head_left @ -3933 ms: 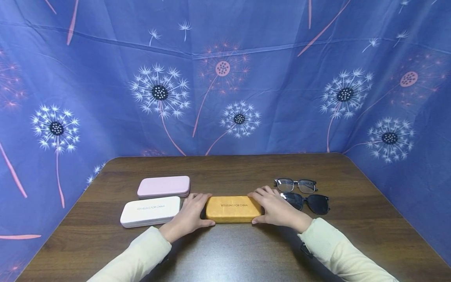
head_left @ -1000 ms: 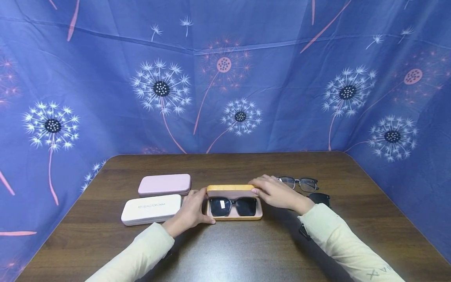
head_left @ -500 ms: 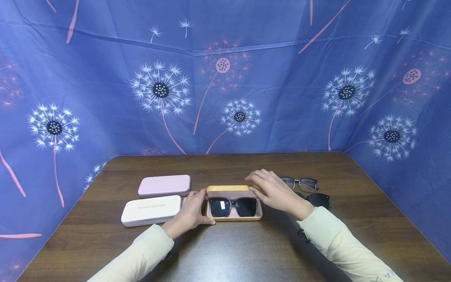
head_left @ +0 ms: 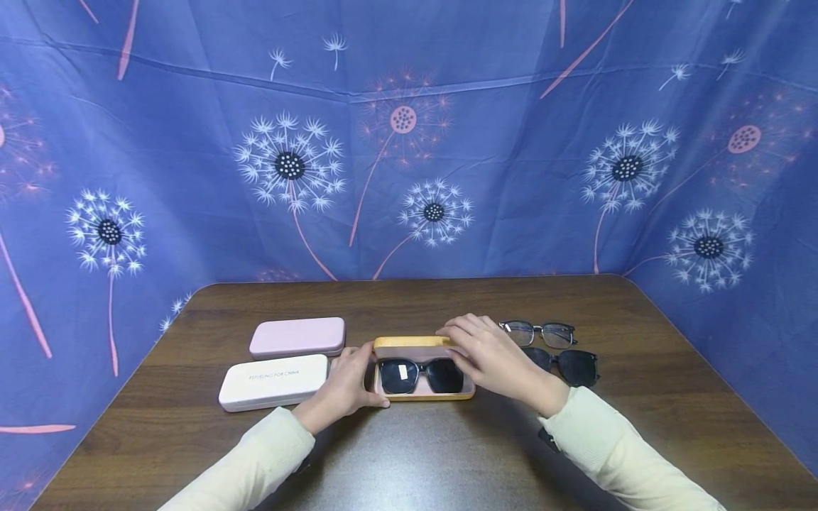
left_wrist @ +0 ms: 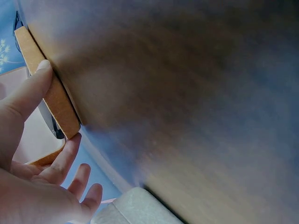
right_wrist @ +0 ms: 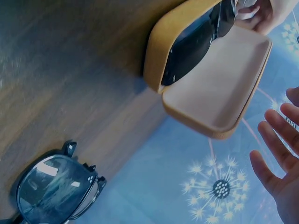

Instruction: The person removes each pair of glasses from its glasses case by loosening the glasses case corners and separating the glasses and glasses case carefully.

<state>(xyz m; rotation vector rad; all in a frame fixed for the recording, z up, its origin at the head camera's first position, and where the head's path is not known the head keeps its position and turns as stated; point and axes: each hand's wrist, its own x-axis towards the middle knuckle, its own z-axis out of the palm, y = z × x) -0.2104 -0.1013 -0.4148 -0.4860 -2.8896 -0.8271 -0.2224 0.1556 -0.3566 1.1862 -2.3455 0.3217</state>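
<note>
A yellow glasses case [head_left: 424,396] stands at the middle of the table with its lid [head_left: 409,342] raised at the back. Dark sunglasses [head_left: 441,375] lie folded in its pale pink lining. At the case's left end, my left hand [head_left: 345,380] grips it, thumb on the front wall and fingers round the corner. My right hand [head_left: 495,355] hovers by the lid's right end. In the right wrist view, the fingers [right_wrist: 278,135] of that hand are spread and apart from the lid. The left wrist view shows the left thumb [left_wrist: 35,86] on the case's front wall.
Left of the case lie a white glasses case [head_left: 275,382] and, behind it, a pink glasses case [head_left: 297,336]. On the right are clear-lens glasses [head_left: 556,335] and another pair of sunglasses [head_left: 577,367], partly behind the right hand. A patterned blue cloth [head_left: 511,213] hangs beyond the table.
The yellow case was closed with both hands gripping its ends; its lid is now up and the sunglasses show. My right hand has let go of the lid, rising slightly, then shifting left.
</note>
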